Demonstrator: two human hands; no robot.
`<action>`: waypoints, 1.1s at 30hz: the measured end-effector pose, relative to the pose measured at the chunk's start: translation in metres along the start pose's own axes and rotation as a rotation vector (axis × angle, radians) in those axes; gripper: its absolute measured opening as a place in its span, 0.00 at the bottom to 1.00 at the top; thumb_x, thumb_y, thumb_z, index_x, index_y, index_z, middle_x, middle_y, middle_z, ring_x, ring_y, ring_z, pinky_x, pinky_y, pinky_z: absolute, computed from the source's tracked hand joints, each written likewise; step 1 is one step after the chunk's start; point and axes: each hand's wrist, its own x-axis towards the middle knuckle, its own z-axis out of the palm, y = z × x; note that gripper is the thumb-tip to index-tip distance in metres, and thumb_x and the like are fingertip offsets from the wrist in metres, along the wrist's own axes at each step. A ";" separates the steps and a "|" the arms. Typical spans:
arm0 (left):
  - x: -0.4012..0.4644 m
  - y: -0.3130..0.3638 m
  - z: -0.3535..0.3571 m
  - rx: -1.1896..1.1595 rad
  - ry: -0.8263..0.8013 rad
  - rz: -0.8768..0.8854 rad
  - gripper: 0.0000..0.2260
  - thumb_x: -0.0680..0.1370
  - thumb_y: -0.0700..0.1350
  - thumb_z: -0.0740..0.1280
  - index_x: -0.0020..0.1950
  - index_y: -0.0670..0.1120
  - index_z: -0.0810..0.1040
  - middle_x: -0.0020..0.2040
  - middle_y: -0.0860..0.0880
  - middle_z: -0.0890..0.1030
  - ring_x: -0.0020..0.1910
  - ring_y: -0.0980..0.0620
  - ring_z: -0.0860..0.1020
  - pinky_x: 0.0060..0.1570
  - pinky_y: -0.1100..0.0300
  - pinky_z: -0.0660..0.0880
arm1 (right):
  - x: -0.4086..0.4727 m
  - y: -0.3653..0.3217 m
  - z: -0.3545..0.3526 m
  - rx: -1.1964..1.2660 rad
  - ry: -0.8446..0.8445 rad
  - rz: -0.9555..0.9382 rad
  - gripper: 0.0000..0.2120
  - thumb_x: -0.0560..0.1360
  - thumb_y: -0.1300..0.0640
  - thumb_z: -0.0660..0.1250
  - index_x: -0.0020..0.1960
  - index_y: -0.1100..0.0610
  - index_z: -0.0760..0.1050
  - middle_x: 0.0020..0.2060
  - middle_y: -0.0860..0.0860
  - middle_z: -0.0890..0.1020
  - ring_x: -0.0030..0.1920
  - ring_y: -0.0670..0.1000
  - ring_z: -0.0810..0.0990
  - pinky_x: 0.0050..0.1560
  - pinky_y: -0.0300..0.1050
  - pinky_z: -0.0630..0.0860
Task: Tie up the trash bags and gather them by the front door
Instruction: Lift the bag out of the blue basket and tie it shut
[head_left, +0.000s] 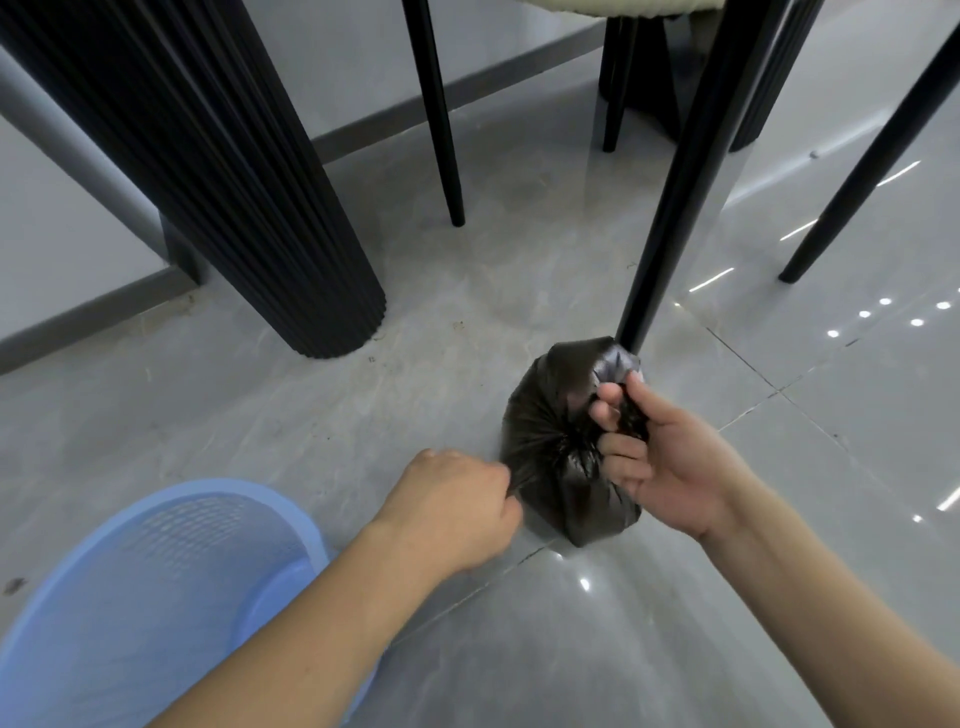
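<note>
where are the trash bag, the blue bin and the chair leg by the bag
trash bag (550, 415): head view, on its gathered side
blue bin (171, 561): head view, on its mesh wall
chair leg (675, 197): head view, mid shaft

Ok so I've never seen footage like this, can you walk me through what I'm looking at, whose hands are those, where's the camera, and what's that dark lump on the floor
There is no machine here, and only one picture. It comes from a wide-angle camera worn on a person's head, looking forward and down, so the two bare arms reaching in from the bottom are that person's own.

The dark lump is a small black trash bag sitting on a glossy grey tiled floor. Both hands are on it: the left hand pinches a stretched strand of the plastic, and the right hand grips the gathered top. It looks like the bag is being tied.

At lower left is a pale blue mesh waste basket. Behind stand a thick ribbed black table pedestal and thin black chair legs; one of these meets the bag's far side.
</note>
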 end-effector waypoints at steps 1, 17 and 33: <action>-0.001 0.004 0.000 0.018 0.021 0.038 0.12 0.79 0.51 0.54 0.47 0.47 0.73 0.51 0.43 0.81 0.50 0.41 0.77 0.50 0.52 0.68 | 0.000 0.005 0.005 -0.009 0.005 -0.038 0.13 0.77 0.47 0.60 0.42 0.53 0.78 0.42 0.49 0.83 0.24 0.43 0.67 0.20 0.33 0.58; -0.020 -0.013 0.002 -0.106 0.467 0.182 0.07 0.76 0.48 0.59 0.45 0.49 0.76 0.47 0.53 0.76 0.47 0.50 0.73 0.57 0.55 0.66 | 0.000 0.034 0.018 -1.205 0.150 -0.295 0.15 0.81 0.51 0.60 0.43 0.54 0.81 0.42 0.47 0.76 0.46 0.43 0.75 0.49 0.31 0.66; 0.022 -0.013 0.012 -1.110 0.338 -0.079 0.09 0.81 0.41 0.56 0.49 0.53 0.74 0.47 0.56 0.82 0.49 0.57 0.79 0.53 0.56 0.76 | 0.000 0.028 0.014 -2.054 -0.102 -0.789 0.09 0.68 0.53 0.62 0.31 0.54 0.67 0.32 0.49 0.71 0.32 0.50 0.69 0.36 0.52 0.74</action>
